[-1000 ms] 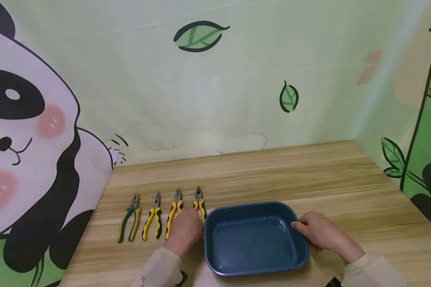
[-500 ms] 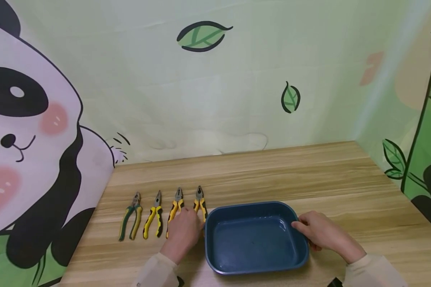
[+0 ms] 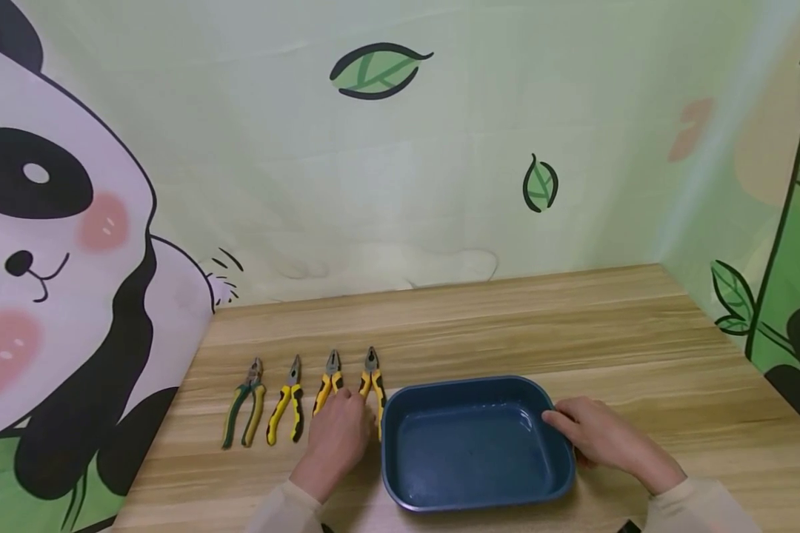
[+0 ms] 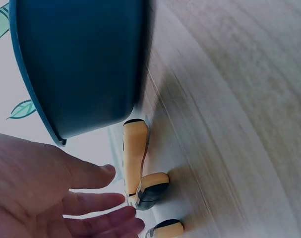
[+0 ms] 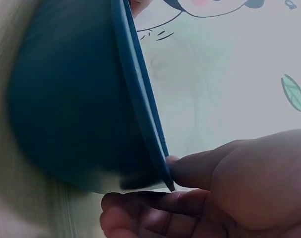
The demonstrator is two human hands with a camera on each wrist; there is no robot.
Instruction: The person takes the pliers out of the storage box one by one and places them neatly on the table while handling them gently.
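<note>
A dark blue rectangular basin [image 3: 476,444] rests on the wooden table. My right hand [image 3: 593,433] pinches its right rim; in the right wrist view the thumb [image 5: 190,168] lies on the inner side and the fingers [image 5: 155,213] are outside and below. Left of the basin, my left hand [image 3: 338,429] hovers at the handles of the rightmost yellow-and-black pliers [image 3: 372,374]. In the left wrist view its fingers [image 4: 98,223] are extended, loosely spread, right beside a yellow handle [image 4: 135,153]. The same hand partly covers another pair of yellow-and-black pliers [image 3: 332,370].
Farther left lie yellow-and-black long-nose pliers [image 3: 288,400] and green-handled pliers [image 3: 245,403], jaws pointing away from me. Behind the wooden table [image 3: 507,318] hangs a pale green backdrop [image 3: 440,185] with a panda and leaves.
My left hand has drawn slightly back and left, uncovering more of the rightmost pliers' handles. The right hand and the basin hold their place; the head view has shifted a little.
</note>
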